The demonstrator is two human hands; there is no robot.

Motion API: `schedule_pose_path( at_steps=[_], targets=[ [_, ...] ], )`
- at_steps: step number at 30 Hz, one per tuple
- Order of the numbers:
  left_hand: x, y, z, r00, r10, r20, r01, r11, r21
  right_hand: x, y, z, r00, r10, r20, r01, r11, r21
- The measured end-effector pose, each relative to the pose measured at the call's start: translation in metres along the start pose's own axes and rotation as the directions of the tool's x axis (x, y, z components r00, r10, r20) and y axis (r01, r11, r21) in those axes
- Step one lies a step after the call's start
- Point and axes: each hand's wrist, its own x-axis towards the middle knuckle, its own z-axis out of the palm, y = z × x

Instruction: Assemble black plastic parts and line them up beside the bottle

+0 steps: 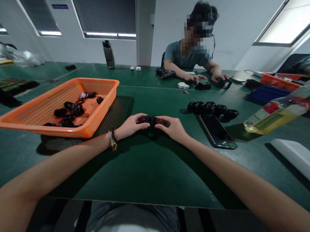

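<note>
Head view: left hand point(131, 126) and right hand point(172, 128) closed from either side on one small black part point(149, 120), held just above the green tabletop point(147, 171) at frame centre. Orange basket point(53, 109) of black pieces at left; phone point(217, 130) at right.

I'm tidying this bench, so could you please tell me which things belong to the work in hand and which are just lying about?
In use:
left hand and right hand, together holding a small black part
orange basket of black parts
row of black rings

Lying about:
phone
bottle of yellow liquid
white bar
</note>
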Motion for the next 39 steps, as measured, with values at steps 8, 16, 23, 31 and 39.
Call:
schedule_pose_path(
  at_steps=[8, 16, 23, 31, 39],
  targets=[
    [0.0006, -0.0024, -0.0009, 1.000, 0.009, 0.007, -0.009, 1.000, 0.004, -0.0002, -0.0007, 0.0002, 1.000, 0.005, 0.010, -0.005, 0.999, 0.040],
    [0.0011, -0.0020, 0.0001, 1.000, 0.004, 0.014, -0.004, 1.000, 0.016, 0.0002, -0.0007, 0.0006, 1.000, 0.014, 0.008, -0.014, 0.999, 0.040],
    [0.0017, -0.0039, -0.0006, 1.000, 0.006, 0.014, -0.006, 1.000, 0.000, -0.0010, 0.0007, -0.0005, 1.000, -0.016, 0.017, 0.016, 1.000, 0.004],
    [0.0022, -0.0052, -0.0010, 1.000, 0.023, 0.018, -0.023, 1.000, 0.016, -0.0010, 0.0014, -0.0021, 0.998, -0.057, -0.026, 0.055, 0.996, -0.066],
    [0.0023, -0.0041, -0.0007, 1.000, 0.020, 0.020, -0.021, 0.999, 0.028, -0.0004, 0.0008, -0.0005, 0.999, -0.038, -0.030, 0.037, 0.998, -0.046]
  ],
)
